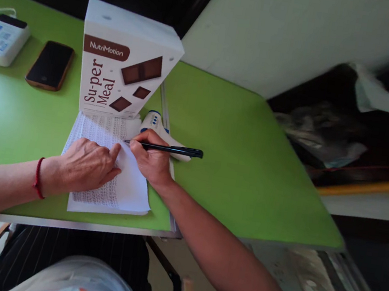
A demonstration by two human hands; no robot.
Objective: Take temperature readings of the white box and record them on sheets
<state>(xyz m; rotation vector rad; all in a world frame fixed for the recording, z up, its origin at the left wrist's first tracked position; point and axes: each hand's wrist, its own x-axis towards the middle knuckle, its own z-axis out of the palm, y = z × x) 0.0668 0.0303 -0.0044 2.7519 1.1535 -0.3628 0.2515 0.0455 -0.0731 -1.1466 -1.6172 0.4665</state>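
My right hand (151,158) pinches a black pen (175,150), its tip touching a sheet of paper (132,189) covered with rows of handwriting on the left. Across the written part lies my left hand (90,166), palm down. Its thumb and index finger are apart, the other fingers curl under, and nothing shows in its grasp. A red string bracelet (38,177) circles that wrist. At the sheet's far edge a white NutriMotion box (102,77) stands upright. Just beyond my right hand is a white handheld device with blue marks (153,120), partly hidden by the hand and pen.
The green table (231,171) has a seam running beside the paper. A phone in a brown case (50,66) lies to the left of the box. Farther left sits a white device with a cable (2,41). A pale wall (264,33) rises behind the table.
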